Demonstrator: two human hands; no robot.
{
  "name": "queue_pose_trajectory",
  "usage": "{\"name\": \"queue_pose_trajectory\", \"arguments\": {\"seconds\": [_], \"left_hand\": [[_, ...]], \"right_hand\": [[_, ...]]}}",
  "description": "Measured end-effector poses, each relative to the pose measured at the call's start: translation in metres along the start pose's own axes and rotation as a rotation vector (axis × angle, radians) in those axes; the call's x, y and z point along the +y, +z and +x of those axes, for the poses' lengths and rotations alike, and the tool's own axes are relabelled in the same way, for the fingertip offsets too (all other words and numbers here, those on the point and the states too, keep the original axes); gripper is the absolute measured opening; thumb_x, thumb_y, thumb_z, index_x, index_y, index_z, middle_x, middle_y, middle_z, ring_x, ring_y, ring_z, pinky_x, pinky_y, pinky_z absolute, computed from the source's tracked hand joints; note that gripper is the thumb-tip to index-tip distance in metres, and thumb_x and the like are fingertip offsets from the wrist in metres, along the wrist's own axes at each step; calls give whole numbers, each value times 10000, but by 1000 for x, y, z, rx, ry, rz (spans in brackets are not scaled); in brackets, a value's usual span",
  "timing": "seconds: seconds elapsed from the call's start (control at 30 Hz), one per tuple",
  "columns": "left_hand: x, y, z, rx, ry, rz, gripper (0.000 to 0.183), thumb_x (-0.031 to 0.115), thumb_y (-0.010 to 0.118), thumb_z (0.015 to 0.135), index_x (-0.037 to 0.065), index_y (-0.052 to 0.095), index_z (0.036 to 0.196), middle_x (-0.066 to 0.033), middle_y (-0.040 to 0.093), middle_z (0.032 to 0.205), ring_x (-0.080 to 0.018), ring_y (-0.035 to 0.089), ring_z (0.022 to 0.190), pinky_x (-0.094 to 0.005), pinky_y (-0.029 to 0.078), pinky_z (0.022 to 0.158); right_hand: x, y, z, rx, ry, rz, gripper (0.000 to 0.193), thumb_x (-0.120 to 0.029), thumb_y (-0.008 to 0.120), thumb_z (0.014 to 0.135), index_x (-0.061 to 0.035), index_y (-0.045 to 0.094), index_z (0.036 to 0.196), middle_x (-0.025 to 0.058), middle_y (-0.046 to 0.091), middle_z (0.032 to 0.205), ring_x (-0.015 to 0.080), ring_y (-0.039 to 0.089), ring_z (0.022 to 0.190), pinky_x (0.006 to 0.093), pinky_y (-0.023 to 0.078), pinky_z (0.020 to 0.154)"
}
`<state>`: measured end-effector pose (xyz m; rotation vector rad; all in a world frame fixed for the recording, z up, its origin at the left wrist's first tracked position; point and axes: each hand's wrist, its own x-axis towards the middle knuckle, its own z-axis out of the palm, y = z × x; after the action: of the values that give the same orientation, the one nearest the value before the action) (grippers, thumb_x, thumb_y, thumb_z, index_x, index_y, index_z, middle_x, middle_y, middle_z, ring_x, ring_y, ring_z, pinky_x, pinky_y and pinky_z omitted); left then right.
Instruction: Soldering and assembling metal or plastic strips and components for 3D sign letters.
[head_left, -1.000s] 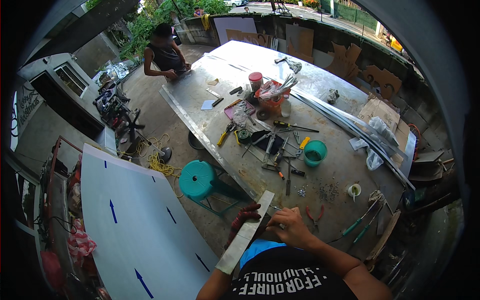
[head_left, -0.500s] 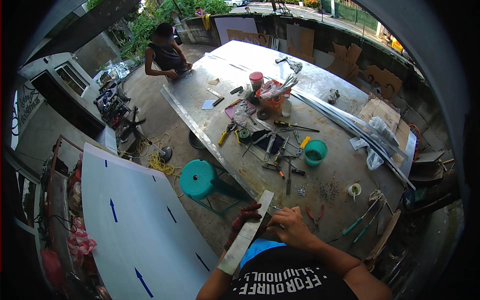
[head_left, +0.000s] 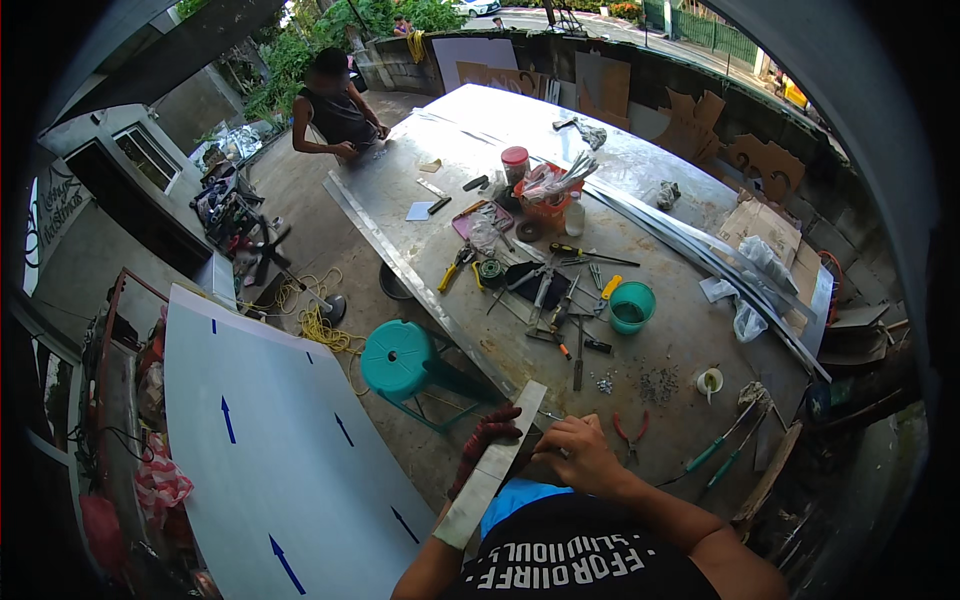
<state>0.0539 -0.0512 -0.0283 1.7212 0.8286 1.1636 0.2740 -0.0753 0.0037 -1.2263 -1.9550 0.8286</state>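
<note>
A long, pale metal strip point(head_left: 487, 480) leans at a slant in front of my body near the table's edge. My left hand point(head_left: 487, 435), in a dark red glove, is closed around its left side. My right hand point(head_left: 580, 450) is bare and closed, with its fingers pinched. From them a thin metal tool point(head_left: 549, 416) points toward the strip's upper end; its kind cannot be made out. Red-handled pliers point(head_left: 631, 428) lie just right of that hand. Small metal pieces point(head_left: 658, 384) are scattered beyond it.
The metal-topped table point(head_left: 450, 310) carries a green bucket point(head_left: 631, 308), an orange basket point(head_left: 545, 208), several hand tools and long metal strips point(head_left: 700, 255). A teal stool point(head_left: 398, 355) stands left of it. A white panel with blue arrows point(head_left: 280, 450) lies farther left. Another person point(head_left: 340, 115) works at the far-left corner.
Both my hands and the metal strip keep nearly the same place. At the far corner, the other person's arms have shifted slightly.
</note>
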Motion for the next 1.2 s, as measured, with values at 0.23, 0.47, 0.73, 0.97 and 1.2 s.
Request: {"name": "queue_pose_trajectory", "arguments": {"seconds": [0.23, 0.47, 0.73, 0.97, 1.2], "left_hand": [[2, -1, -1, 2, -26, 7, 524, -43, 885, 704, 102, 637, 1142, -155, 583, 1428, -272, 588, 1274, -375, 485, 1029], [1, -3, 0, -4, -35, 16, 534, -40, 884, 704, 102, 636, 1155, -147, 582, 1426, -257, 593, 1268, -359, 487, 1026], [0, -4, 1, -8, -21, 26, 527, -41, 881, 712, 100, 636, 1156, -145, 587, 1418, -269, 576, 1306, -358, 482, 1043], [-4, -4, 5, 7, -37, 37, 494, -9, 897, 720, 89, 644, 1134, -150, 599, 1402, -295, 556, 1339, -393, 470, 1084], [-3, -3, 4, 5, -47, 36, 480, -7, 896, 726, 81, 645, 1125, -161, 597, 1407, -304, 553, 1349, -404, 470, 1093]], "right_hand": [[0, 0, -1, -53, 36, 15, 96, -221, 773, 876, -142, 729, 907, -8, 700, 929, 190, 626, 931, 389, 351, 871], [3, 3, 0, -72, 46, 5, 134, -245, 770, 887, -141, 726, 959, -2, 698, 948, 197, 635, 954, 388, 361, 878], [2, 1, 2, -79, 35, -3, 141, -253, 770, 895, -143, 728, 973, -1, 696, 968, 199, 637, 961, 392, 367, 885], [5, -1, 9, -68, 27, -9, 132, -241, 773, 894, -141, 723, 965, 1, 690, 963, 199, 637, 961, 394, 368, 880], [4, 0, 6, -61, 33, 14, 129, -233, 770, 905, -120, 736, 957, 21, 680, 923, 193, 627, 923, 368, 355, 879]]}}
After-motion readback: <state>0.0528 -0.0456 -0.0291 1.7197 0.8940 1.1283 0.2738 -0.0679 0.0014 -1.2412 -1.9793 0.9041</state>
